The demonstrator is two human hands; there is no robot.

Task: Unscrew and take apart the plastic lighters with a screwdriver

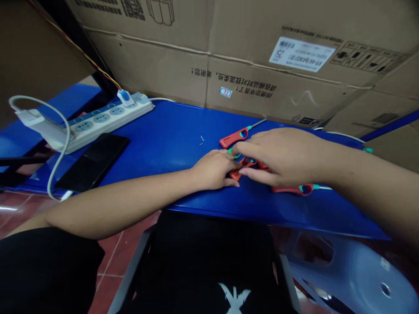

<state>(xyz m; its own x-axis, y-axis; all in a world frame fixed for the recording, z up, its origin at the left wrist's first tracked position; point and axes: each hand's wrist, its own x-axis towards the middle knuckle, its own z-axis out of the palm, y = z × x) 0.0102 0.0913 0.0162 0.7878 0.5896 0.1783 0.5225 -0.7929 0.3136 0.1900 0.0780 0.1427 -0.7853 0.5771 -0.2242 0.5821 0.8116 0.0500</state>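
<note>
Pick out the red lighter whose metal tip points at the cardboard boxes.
The upper red lighter: its tip aims at the boxes, while the lower lighter points right, beneath the right hand.

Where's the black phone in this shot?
In the head view, the black phone lies on the left end of the blue table, just below the white power strip and above the person's left forearm.

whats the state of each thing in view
left hand, palm down over the red pieces
right hand, fingers on the red pieces
upper red utility lighter, lying flat
lower red utility lighter, lying flat
power strip, two plugs in
phone, screen dark, white cable attached
cardboard carton, upright behind the table
</note>
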